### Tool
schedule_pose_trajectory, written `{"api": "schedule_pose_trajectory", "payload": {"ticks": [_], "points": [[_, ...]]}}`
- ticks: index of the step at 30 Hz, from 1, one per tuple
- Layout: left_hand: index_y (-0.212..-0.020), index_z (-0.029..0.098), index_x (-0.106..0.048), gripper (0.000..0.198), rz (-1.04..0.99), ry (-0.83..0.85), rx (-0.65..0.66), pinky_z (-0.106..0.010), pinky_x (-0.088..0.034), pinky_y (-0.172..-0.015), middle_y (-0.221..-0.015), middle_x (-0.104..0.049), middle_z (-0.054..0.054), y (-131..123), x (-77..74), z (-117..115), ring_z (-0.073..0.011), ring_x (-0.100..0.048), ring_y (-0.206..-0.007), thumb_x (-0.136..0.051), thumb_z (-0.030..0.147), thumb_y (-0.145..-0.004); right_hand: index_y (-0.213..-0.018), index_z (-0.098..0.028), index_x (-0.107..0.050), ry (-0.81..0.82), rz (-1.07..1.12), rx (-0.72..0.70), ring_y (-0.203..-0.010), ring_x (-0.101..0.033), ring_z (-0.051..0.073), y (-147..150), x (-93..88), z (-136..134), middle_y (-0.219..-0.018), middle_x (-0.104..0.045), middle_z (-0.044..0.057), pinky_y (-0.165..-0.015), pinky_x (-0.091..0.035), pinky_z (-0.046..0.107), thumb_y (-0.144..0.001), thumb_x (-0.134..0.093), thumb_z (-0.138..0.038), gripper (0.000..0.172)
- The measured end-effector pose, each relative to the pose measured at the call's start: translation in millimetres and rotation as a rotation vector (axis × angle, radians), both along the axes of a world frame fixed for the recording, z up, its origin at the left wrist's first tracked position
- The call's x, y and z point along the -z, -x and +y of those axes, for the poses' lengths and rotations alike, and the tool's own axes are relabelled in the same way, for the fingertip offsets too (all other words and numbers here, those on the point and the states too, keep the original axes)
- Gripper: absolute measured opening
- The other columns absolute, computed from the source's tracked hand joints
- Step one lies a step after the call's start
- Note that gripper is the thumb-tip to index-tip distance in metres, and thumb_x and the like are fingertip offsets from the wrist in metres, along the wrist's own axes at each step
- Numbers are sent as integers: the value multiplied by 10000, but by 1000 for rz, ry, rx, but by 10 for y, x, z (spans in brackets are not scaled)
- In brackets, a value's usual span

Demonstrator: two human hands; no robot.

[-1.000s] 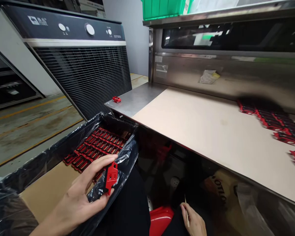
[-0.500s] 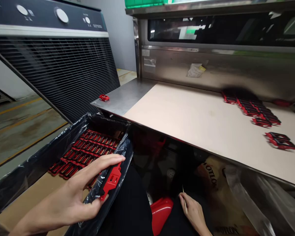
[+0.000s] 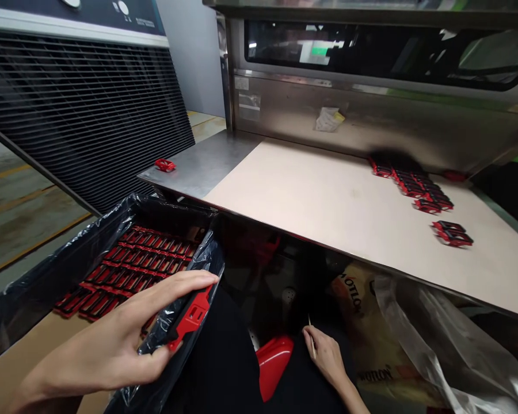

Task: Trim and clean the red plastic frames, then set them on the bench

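My left hand [image 3: 125, 333] grips a red and black plastic part [image 3: 193, 316] by its two ends, between thumb and fingers, over the near edge of a box lined with black plastic [image 3: 21, 299]. Inside that box, rows of similar red and black parts [image 3: 149, 259] lie on brown cardboard. Lower down, above my dark-clothed lap, my right hand [image 3: 326, 351] pinches a thin pale stick [image 3: 311, 336] that points upward. A glossy red curved piece [image 3: 275, 362] rests by my legs; what it belongs to is not clear.
The workbench [image 3: 285, 184] has a beige sheet and a bare metal corner, where one red piece [image 3: 165, 165] lies. More red and black parts [image 3: 414, 184] stand grouped at its right. A dark ribbed panel [image 3: 90, 103] leans at left. Printed bags [image 3: 371, 322] sit under the bench.
My view has turned slightly to the right, so the bench and box appear shifted left. Both hands keep their grips on the red and black part and the stick.
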State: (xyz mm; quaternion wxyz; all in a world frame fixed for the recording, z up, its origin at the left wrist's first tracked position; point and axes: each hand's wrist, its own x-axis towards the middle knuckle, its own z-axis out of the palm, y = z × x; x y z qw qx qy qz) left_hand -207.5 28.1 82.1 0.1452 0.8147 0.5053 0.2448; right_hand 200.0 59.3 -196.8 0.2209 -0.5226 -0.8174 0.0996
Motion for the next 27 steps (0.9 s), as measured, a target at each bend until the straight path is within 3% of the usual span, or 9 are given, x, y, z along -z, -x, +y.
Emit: {"api": "schedule_pose_trajectory", "payload": {"ticks": [22,27], "points": [[-1537,461,-381,915,-82,106,83,-309,-477,-1107,-1475,-638,68,-34,83,-8,-246,-639,-1305,-666,88,-752,-850,-196,-731,8,-34,11,-550,-714,164,-14,7,-21,-693,-756,48,-514,-421,219,-1035,-342,-274,438],[-1529,416,-410,831,-126,168,32,-313,-407,-1169,-1515,-599,59,-24,158,-43,-234,-575,-1374,-609,98,-788,-840,-193,-726,-10,-36,3,-548,-723,169,-21,19,-14,-675,-751,47,-506,-420,229,-1055,-306,-287,481]]}}
